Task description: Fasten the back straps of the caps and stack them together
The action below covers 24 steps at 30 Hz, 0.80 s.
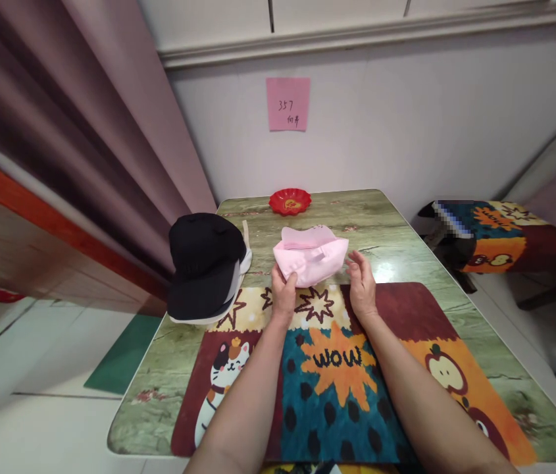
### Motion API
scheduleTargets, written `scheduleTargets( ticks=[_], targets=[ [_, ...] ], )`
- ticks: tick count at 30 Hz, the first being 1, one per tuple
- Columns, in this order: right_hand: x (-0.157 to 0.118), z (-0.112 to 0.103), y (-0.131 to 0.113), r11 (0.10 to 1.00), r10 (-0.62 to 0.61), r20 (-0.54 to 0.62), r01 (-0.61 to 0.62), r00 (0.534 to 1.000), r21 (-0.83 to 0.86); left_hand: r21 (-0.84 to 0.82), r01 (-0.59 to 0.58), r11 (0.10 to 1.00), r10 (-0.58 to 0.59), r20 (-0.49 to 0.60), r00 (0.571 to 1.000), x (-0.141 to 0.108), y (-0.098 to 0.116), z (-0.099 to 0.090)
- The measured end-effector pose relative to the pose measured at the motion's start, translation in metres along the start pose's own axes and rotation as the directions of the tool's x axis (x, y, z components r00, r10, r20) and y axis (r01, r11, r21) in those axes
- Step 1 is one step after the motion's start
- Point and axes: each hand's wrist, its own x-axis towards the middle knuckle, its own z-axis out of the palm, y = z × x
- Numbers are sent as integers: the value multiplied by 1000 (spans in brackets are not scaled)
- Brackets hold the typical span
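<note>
A pink cap [312, 260], folded flat with a small strap across its middle, is held up over the table. My left hand [284, 293] grips its lower left corner, thumb on the near face. Just off the cap's right end, my right hand [362, 283] is open with its fingers apart, and nothing shows in it. To the left, a black cap [206, 260] rests on top of lighter caps, of which only pale edges show beneath it.
A red scalloped dish [290, 202] sits at the table's back edge by the wall. A colourful mat [341, 401] covers the front of the green marbled table [144, 395]. A pink note [288, 105] is stuck on the wall. Curtains [124, 131] hang at left; a mat-covered stool [509, 240] stands right.
</note>
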Motion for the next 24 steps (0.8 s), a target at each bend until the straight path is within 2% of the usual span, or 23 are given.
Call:
scheduleTargets(
  ticks=[1,3,5,7,8,9,11,14,19,24],
  targets=[
    [-2,0,-5,988,-117,-51,111,992,-105,81,-86,993,87,-13,996,0,1,-1],
    [-4,3,-18,906,-337,-85,298,938,-300,269,-277,922,284,15,959,-2,7,-3],
    [-5,6,-27,828,-432,21,406,902,-386,456,-434,777,433,114,894,-5,14,-3],
    [-6,11,-31,776,-446,161,470,880,-420,566,-529,632,479,251,841,-9,21,-1],
    [-7,13,-30,758,-435,235,494,869,-425,586,-555,591,469,310,827,-11,23,0],
    [-7,15,-28,743,-417,300,512,858,-430,587,-569,576,450,353,820,-13,25,2],
    [-9,18,-22,721,-372,371,516,851,-462,565,-564,603,412,385,826,-16,25,4],
    [-10,18,-14,677,-328,324,459,888,-575,578,-514,633,374,353,858,-16,22,2],
    [-10,12,-11,557,-296,243,373,924,-742,699,-480,530,366,322,873,-7,14,-7],
    [-9,10,-10,488,-315,231,366,921,-793,792,-448,414,407,280,870,-2,16,-9]
  ],
)
